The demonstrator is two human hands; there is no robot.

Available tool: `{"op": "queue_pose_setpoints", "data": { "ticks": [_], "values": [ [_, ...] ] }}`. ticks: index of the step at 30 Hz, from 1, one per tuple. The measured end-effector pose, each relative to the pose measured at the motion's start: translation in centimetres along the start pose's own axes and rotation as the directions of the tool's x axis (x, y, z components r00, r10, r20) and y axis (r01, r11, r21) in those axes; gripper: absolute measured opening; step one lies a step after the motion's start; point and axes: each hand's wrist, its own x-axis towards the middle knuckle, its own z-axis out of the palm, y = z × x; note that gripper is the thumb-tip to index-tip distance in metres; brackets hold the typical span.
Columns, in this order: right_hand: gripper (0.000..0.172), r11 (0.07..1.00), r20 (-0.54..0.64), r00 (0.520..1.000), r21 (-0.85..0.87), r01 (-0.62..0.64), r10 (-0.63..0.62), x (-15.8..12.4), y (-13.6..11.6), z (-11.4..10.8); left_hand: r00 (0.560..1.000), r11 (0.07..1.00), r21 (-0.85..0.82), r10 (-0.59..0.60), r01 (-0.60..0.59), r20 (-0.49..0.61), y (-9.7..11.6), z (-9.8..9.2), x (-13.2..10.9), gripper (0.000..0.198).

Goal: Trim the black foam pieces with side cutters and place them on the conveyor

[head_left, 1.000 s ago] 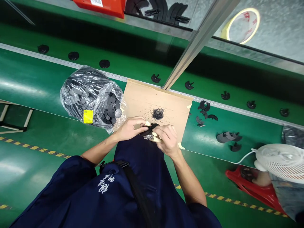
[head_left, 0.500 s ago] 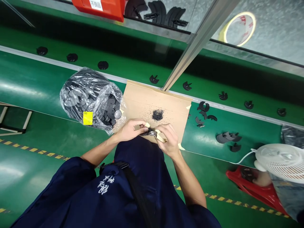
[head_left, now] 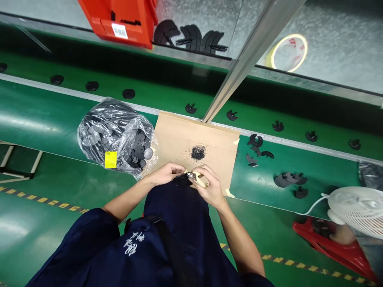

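Observation:
My left hand (head_left: 164, 174) is closed on a dark, rounded plastic part (head_left: 180, 180), held just above my lap at the near edge of a cardboard sheet (head_left: 170, 131). My right hand (head_left: 212, 186) meets it from the other side, its fingers pinched around a small shiny piece (head_left: 191, 175) against the part. What kind of piece that is cannot be made out. Pale yellow tape (head_left: 201, 180) wraps fingers of my right hand. Beyond both hands, a pile of black shavings (head_left: 198, 152) lies on the cardboard.
Left of the cardboard sits a clear plastic bag (head_left: 115, 131) full of black discs. Loose black parts (head_left: 289, 179) lie to the right, near a white fan (head_left: 356, 205). More parts sit along a green belt (head_left: 161, 101) behind a metal post (head_left: 239, 67). Above are a red bin (head_left: 125, 24) and tape roll (head_left: 287, 52).
The view has tilted, so the bench shows lower in the picture. The dark part has turned in my hands and now shows a broader smooth face. Both hands keep their grip.

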Motion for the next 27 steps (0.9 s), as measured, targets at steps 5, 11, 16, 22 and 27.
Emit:
{"op": "queue_pose_setpoints", "data": {
  "ticks": [5,11,16,22,27],
  "values": [
    [0.013,1.0,-0.012,1.0,-0.011,-0.02,0.019,0.1,1.7,0.3,0.999,1.0,-0.003,-0.031,0.031,0.028,-1.5,-0.5,1.2,0.06],
    [0.02,0.979,-0.142,0.98,-0.13,-0.156,0.137,-0.4,6.5,-0.6,0.979,0.895,0.44,0.151,-0.076,-0.138,-2.8,-4.3,4.9,0.058],
    [0.023,0.839,-0.123,0.851,-0.145,-0.524,0.51,-3.5,13.0,-0.7,0.887,0.724,0.686,0.271,0.067,-0.373,2.6,-13.7,11.0,0.032],
    [0.03,0.766,-0.229,0.769,-0.124,-0.631,0.596,-8.1,16.2,2.0,0.763,0.456,0.823,0.379,0.339,-0.524,9.8,-21.3,18.7,0.025],
    [0.033,0.741,-0.362,0.737,-0.158,-0.652,0.571,-10.0,17.1,3.6,0.748,0.301,0.818,0.335,0.491,-0.572,10.8,-22.0,23.2,0.024]
  ]
}}
